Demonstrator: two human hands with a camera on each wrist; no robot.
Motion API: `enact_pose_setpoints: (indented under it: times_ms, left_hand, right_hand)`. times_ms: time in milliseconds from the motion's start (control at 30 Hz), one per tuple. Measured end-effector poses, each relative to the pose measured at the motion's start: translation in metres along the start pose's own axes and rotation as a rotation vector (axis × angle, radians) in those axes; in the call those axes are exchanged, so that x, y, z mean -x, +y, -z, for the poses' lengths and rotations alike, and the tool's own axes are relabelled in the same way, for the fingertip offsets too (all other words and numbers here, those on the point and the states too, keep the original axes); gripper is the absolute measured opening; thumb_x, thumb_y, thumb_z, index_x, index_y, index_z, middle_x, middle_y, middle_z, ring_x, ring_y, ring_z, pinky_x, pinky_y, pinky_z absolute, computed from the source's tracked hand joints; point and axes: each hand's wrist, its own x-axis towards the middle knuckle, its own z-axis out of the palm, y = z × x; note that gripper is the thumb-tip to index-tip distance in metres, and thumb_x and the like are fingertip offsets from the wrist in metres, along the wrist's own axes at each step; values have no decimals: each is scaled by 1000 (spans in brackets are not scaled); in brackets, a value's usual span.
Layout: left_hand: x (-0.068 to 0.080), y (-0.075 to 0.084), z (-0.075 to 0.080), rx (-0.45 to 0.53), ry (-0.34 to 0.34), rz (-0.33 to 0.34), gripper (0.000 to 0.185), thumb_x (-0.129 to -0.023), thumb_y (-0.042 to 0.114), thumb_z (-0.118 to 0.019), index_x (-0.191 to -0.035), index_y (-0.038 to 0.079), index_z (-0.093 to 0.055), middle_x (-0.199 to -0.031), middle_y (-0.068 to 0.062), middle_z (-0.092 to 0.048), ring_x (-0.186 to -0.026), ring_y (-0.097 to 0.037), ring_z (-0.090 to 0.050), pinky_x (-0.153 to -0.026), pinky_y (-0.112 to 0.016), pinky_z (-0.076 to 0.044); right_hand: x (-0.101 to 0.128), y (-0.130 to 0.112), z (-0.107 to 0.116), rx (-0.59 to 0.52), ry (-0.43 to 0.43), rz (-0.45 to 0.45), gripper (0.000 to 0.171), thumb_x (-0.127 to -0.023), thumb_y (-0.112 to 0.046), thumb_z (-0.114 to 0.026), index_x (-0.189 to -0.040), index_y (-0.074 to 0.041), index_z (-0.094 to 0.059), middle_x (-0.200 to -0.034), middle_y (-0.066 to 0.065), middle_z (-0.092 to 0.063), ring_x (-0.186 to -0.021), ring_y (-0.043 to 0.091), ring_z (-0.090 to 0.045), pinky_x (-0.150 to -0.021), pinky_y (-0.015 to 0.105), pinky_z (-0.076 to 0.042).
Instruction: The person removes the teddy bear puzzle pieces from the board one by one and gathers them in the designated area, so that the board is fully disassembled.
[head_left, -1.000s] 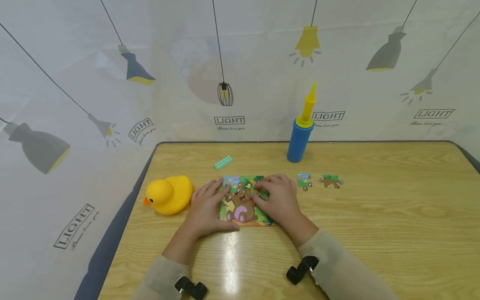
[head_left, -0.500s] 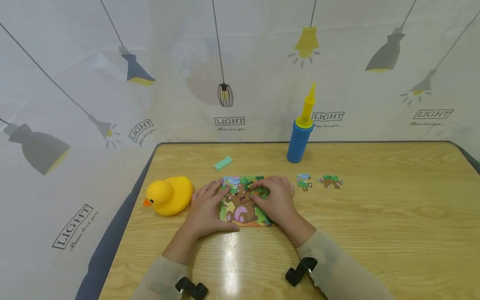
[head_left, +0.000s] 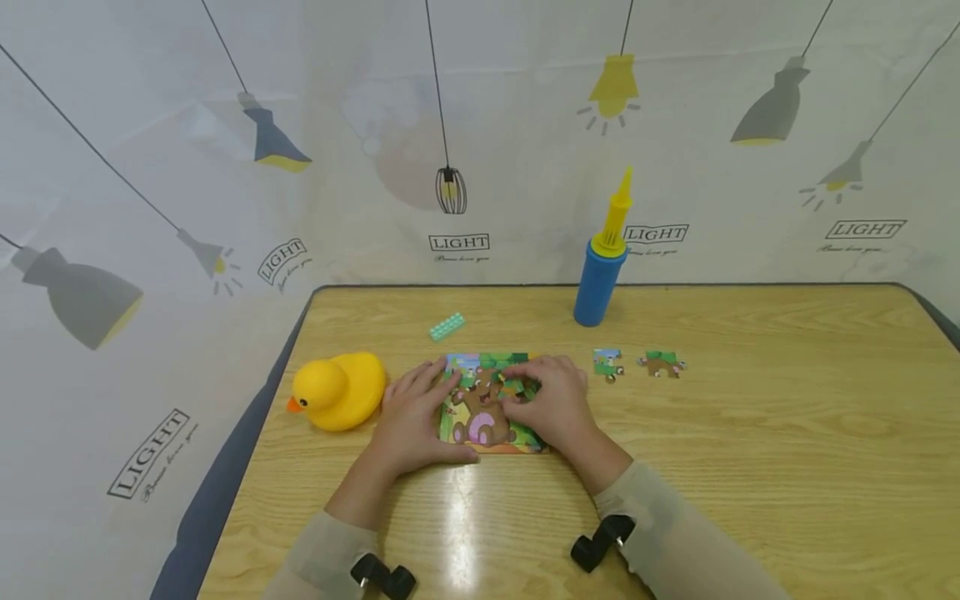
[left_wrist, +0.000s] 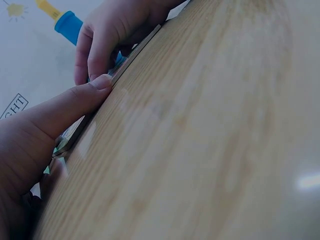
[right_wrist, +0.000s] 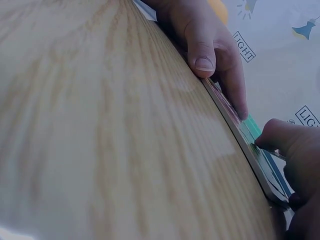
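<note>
A small flat jigsaw puzzle (head_left: 482, 425) with a brown bear picture lies on the wooden table. My left hand (head_left: 411, 417) holds it at the left side, fingers along the upper left and thumb (left_wrist: 102, 82) against the near edge. Over its right part, my right hand (head_left: 557, 402) pinches a puzzle piece (head_left: 512, 388) between thumb and index finger. In the right wrist view this piece (right_wrist: 275, 153) shows as a thin edge, raised and tilted close over the board. The right hand hides the puzzle's right side.
Two loose puzzle pieces, one blue-green (head_left: 607, 363) and one brown-green (head_left: 663, 363), lie to the right. A yellow rubber duck (head_left: 348, 392) stands beside my left hand. Farther back are a mint toy brick (head_left: 447, 326) and a blue and yellow balloon pump (head_left: 598, 279).
My right fingertips have shifted slightly, and the pinched piece now shows more between them, tilted over the picture. The left hand and the puzzle have stayed in place.
</note>
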Motion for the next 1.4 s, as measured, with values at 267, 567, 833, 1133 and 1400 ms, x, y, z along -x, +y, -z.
enact_pose_setpoints:
  times_ms: [267, 567, 833, 1133, 1400]
  left_hand:
    - [1, -1, 0, -3, 0, -2, 126, -64, 83, -85, -164, 18, -45, -176, -5, -24, -160, -35, -22, -122, -63, -20]
    - [0, -1, 0, -8, 3, -9, 126, -64, 85, -83, -164, 17, -46, -176, -5, -24, -159, -36, -23, -123, -62, -18]
    - [0, -1, -1, 2, -8, 8, 126, -64, 85, -83, -164, 19, -44, -177, -4, -23, -160, -35, -20, -124, -62, -17]
    - [0, 0, -2, 10, 10, -15, 127, -63, 83, -85, -164, 16, -46, -176, -6, -24, -160, -36, -22, -123, -63, -18]
    - [1, 0, 0, -9, 3, -2, 127, -63, 82, -86, -164, 17, -45, -177, -5, -23, -160, -35, -22, -125, -61, -16]
  right_hand:
    - [1, -1, 1, 37, -4, 9, 41, -72, -28, -91, -111, -21, -86, -107, 1, -77, -105, 30, -61, -90, 58, -42]
    - [1, 3, 0, 33, 37, 15, 41, -72, -29, -92, -111, -17, -86, -106, 4, -77, -103, 31, -60, -90, 58, -44]
    - [5, 9, 1, 20, 174, 147, 36, -70, -27, -94, -103, -13, -88, -98, 6, -79, -99, 33, -63, -91, 59, -48]
    - [18, 31, 17, -17, 258, 230, 39, -69, -25, -99, -102, -9, -87, -99, 8, -79, -100, 34, -61, -86, 52, -50]
    - [33, 63, 46, 14, 352, 253, 37, -68, -19, -100, -100, -5, -87, -97, 14, -78, -95, 39, -61, -85, 55, -48]
